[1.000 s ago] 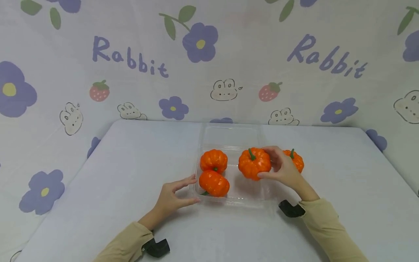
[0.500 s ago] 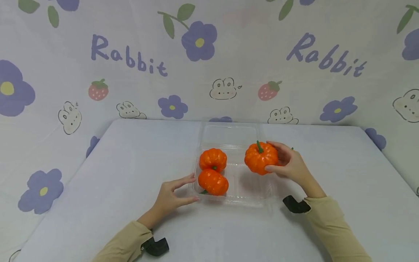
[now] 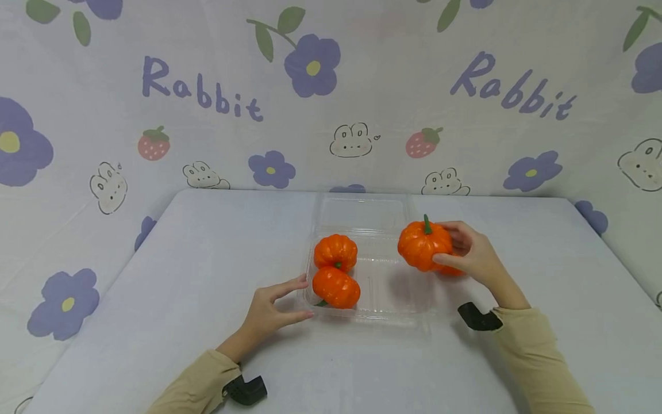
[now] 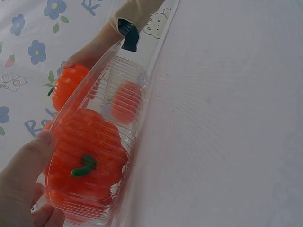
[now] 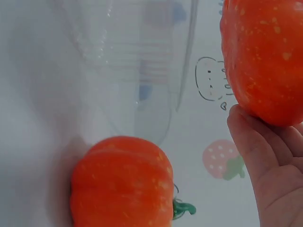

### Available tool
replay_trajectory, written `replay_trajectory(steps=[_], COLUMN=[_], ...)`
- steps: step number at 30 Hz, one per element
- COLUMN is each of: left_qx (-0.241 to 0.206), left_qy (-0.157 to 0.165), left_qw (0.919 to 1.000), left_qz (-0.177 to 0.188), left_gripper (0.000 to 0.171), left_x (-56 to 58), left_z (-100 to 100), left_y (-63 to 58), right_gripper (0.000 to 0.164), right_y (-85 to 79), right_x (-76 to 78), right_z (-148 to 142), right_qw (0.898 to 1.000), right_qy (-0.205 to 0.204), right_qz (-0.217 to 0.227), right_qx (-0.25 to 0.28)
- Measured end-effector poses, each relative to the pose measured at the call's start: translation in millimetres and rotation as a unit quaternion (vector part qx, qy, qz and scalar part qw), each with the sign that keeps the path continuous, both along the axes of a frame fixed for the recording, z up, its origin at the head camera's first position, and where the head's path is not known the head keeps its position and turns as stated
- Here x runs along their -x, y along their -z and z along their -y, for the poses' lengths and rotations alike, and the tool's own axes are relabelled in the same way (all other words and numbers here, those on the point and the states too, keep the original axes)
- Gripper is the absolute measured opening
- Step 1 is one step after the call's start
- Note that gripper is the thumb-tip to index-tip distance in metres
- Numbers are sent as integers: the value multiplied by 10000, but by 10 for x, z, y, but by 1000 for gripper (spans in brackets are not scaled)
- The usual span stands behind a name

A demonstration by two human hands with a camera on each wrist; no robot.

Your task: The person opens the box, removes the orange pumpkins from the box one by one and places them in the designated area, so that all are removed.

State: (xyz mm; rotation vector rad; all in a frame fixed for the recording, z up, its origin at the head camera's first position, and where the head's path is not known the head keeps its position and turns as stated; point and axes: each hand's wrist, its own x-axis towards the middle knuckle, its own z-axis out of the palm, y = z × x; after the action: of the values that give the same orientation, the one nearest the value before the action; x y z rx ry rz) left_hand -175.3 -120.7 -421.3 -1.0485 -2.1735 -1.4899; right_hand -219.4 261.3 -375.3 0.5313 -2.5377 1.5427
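My right hand holds an orange pumpkin with a green stem, thumb at its front and fingers behind. The pumpkin is raised above the right end of a clear plastic box. Another pumpkin sits on the table right of the box, mostly hidden behind the held one in the head view. Inside the box, on its left, a back pumpkin touches a front pumpkin tipped on its side. My left hand grips the box's left end, its thumb against the wall near the rim.
The box's clear lid lies folded back behind it. A white cloth covers the table, and a printed curtain stands along its back edge. Black wrist mounts hang by both sleeves.
My right hand has carried the pumpkin right and slightly back, from over the box's right half to its right edge, now covering more of the pumpkin outside. My left hand has stayed in place.
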Motion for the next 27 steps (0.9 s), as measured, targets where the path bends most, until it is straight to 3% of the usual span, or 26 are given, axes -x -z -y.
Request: replay_trajectory(steps=[6, 16, 27], left_qx=[-4, -31, 5], left_qy=[7, 38, 11], left_qw=[10000, 10000, 10000], left_qz=[67, 15, 85], left_gripper=[46, 46, 47], left_x=[-10, -11, -16], left_z=[1, -3, 2], left_y=[-5, 8, -1], right_gripper=[53, 54, 39], right_y=[-36, -57, -138], right_x=[-9, -55, -114], right_z=[-110, -367, -715], right_qw=[9997, 9979, 9927], right_qy=[162, 615, 1115], right_qz=[-12, -139, -308], right_qx=[-163, 153, 336])
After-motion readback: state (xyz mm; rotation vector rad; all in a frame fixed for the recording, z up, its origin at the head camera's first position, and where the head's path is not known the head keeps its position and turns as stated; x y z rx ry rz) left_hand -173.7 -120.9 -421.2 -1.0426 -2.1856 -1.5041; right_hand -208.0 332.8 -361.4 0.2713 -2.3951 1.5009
